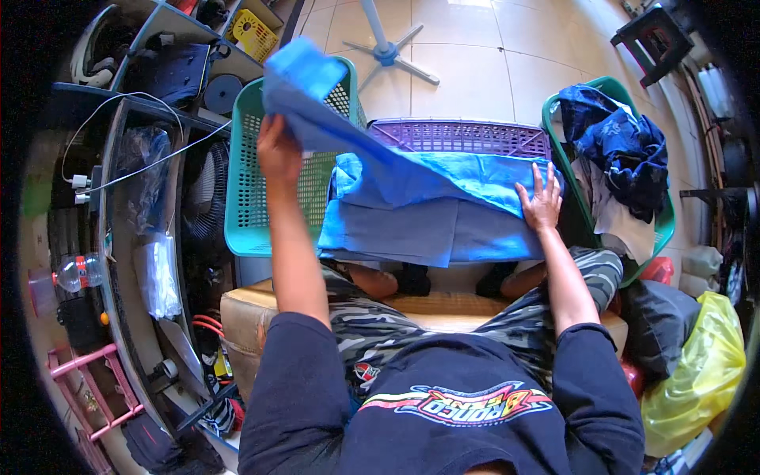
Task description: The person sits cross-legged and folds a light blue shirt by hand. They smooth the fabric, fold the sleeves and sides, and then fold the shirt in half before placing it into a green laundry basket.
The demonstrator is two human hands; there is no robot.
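A blue cloth garment (392, 228), partly folded, lies spread in front of me against a purple plastic basket (469, 138). My left hand (279, 148) grips one end of it and holds that part raised over a green plastic basket (246, 228) at the left; the raised end is blurred. Flat on the right part of the cloth rests my right hand (541, 199), its fingers spread. What supports the cloth is mostly hidden beneath it.
Another green basket (668, 228) at the right holds dark blue and pale clothes (617, 148). A stand's base (386, 54) is on the tiled floor. Shelves (113, 237) with a white cable run along the left. A yellow plastic bag (700, 368) lies at the lower right.
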